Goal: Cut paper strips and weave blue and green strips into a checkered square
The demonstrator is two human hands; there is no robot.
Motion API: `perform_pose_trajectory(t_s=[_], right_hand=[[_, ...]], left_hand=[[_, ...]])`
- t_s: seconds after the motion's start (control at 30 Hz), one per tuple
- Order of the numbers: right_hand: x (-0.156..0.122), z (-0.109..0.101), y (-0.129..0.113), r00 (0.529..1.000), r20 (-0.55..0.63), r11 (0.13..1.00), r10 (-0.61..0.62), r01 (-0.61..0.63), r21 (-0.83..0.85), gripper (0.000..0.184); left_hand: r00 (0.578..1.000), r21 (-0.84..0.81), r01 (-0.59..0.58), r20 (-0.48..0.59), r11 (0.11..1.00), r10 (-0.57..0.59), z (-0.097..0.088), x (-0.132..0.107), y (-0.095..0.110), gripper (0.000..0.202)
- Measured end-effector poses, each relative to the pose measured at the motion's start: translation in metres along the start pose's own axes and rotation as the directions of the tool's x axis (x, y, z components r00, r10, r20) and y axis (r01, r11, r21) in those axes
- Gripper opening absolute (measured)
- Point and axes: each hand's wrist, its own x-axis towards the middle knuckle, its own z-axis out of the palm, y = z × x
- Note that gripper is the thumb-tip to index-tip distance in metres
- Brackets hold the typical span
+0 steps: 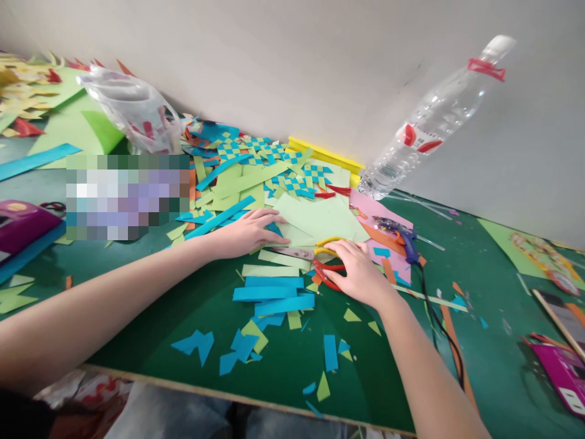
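My left hand [249, 235] lies with its fingers spread at the near edge of a pale green paper sheet [320, 213]. My right hand [359, 271] is closed round the scissors [315, 253], its fingers at the yellow handle and the thumb by the red one. The blades point left toward my left hand, and the handles are apart. Below the blades lie light green strips [274, 270] and a small stack of blue paper strips [278, 296]. Blue and green scraps [242, 347] are scattered nearer the table edge.
Woven blue-green paper pieces [260, 152] are heaped against the wall. A tall plastic bottle [425, 128] stands at the back right, near a glue gun [406, 241] with a black cord. A plastic bag [137, 113] and a pixelated patch are at left. Purple cases [557, 372] lie at both sides.
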Motion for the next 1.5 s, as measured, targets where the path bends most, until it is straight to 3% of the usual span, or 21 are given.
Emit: perform_pose_trajectory(t_s=[0.67, 0.8, 0.93, 1.03, 1.17, 1.33, 1.5], right_hand=[[0.001, 0.0, -0.016, 1.0, 0.015, 0.998, -0.021, 0.02, 0.059, 0.029], [0.0, 0.0, -0.004, 1.0, -0.023, 0.998, -0.005, 0.007, 0.068, 0.031], [-0.001, -0.002, 0.009, 0.993, -0.114, 0.997, 0.042, -0.035, 0.065, 0.032], [0.0, -0.001, 0.015, 0.959, -0.26, 0.993, 0.11, -0.098, 0.06, 0.036], [0.0, 0.002, 0.021, 0.873, -0.445, 0.979, 0.201, -0.194, 0.062, 0.036], [0.0, 0.01, 0.031, 0.786, -0.483, 0.912, 0.386, -0.405, 0.07, 0.04], [0.0, 0.014, 0.035, 0.729, -0.533, 0.887, 0.43, -0.45, 0.099, 0.046]], left_hand=[[1.0, 0.047, -0.01, 0.018, 0.999, 0.009, -0.001, 0.001, 0.001, 0.049], [0.999, 0.034, -0.02, -0.033, 0.999, 0.021, 0.0, 0.0, -0.002, 0.042], [0.987, -0.034, 0.024, -0.157, 0.999, -0.029, -0.001, -0.003, -0.009, 0.034], [0.973, -0.046, 0.063, -0.218, 0.997, -0.071, -0.004, -0.005, -0.011, 0.035], [0.973, 0.002, 0.091, -0.211, 0.996, -0.089, -0.003, -0.007, -0.004, 0.034], [0.981, 0.061, 0.072, -0.185, 0.995, -0.06, 0.001, -0.007, 0.006, 0.029], [0.976, 0.051, 0.035, -0.218, 0.998, -0.023, 0.001, -0.007, 0.005, 0.022]])
